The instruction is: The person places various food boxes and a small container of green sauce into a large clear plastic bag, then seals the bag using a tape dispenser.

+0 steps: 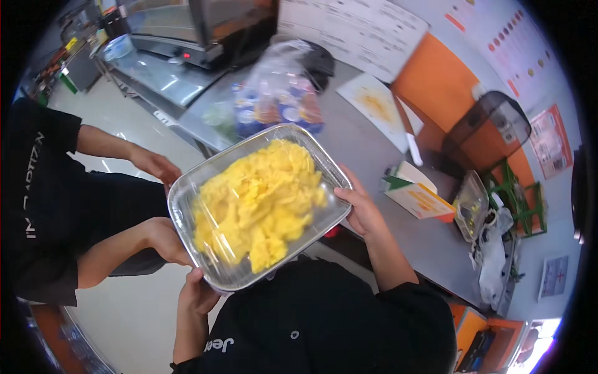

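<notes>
A rectangular metal tray (pixel 332 205) is held in front of my body, slightly tilted in view. Lumpy yellow food (pixel 259 201), which looks like scrambled egg, lies in it under what appears to be shiny clear film. My right hand (pixel 362 205) grips the tray's right end, thumb over the rim. At the near left corner, my left hand (pixel 198 292) holds the edge, its fingers partly hidden below. A co-worker's hand (pixel 170 240) touches the tray's left side close to mine. The co-worker's other hand (pixel 156 163) is by the far left corner; contact there is unclear.
Beyond the tray runs a steel counter (pixel 345 117) with a plastic-wrapped pack (pixel 280 103), a stained white cutting board (pixel 373 107) and a white-handled knife (pixel 413 147). Farther right are an opened carton (pixel 420 196) and a clear container (pixel 471 205). The co-worker (pixel 51 196) stands at left.
</notes>
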The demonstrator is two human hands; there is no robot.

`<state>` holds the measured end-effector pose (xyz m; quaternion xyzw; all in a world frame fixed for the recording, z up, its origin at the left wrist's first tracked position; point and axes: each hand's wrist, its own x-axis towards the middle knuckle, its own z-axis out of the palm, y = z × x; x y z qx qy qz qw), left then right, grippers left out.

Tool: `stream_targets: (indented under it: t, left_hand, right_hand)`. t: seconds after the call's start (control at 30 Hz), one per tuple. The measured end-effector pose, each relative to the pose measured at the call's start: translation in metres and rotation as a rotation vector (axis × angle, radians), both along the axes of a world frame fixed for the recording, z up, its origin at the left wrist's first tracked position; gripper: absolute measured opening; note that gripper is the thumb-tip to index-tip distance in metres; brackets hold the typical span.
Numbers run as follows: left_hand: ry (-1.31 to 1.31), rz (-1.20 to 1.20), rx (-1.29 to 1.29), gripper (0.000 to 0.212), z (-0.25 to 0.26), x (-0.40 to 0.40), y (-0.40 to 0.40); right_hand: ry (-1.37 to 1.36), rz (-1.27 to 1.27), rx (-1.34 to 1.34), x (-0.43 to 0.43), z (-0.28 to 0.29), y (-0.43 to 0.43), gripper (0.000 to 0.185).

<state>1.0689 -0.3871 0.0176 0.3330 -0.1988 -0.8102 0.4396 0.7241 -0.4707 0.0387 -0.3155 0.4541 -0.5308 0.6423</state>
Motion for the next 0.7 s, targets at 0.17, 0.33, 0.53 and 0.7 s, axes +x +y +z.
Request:
stream_targets:
  t: [0.17,0.33,0.53,0.7]
  left_hand:
    - [-0.079,0.079,0.17,0.079,-0.005,-0.115,0.004]
    - [0.148,0.096,0.165,0.076,0.022,-0.152,0.036]
    - [0.201,0.096,0.175,0.072,0.051,-0.171,0.098]
    - [0.145,0.187,0.153,0.07,0.061,-0.183,0.113]
  right_hand:
    - [0.044,-0.122,0.02,-0.124,0.005,0.031,0.067]
    - [0.282,-0.125,-0.122,-0.173,0.075,0.054,0.072]
    - [0.592,0.025,-0.455,-0.202,0.11,0.045,0.073]
    - [0.656,0.155,-0.551,-0.194,0.107,0.033,0.074]
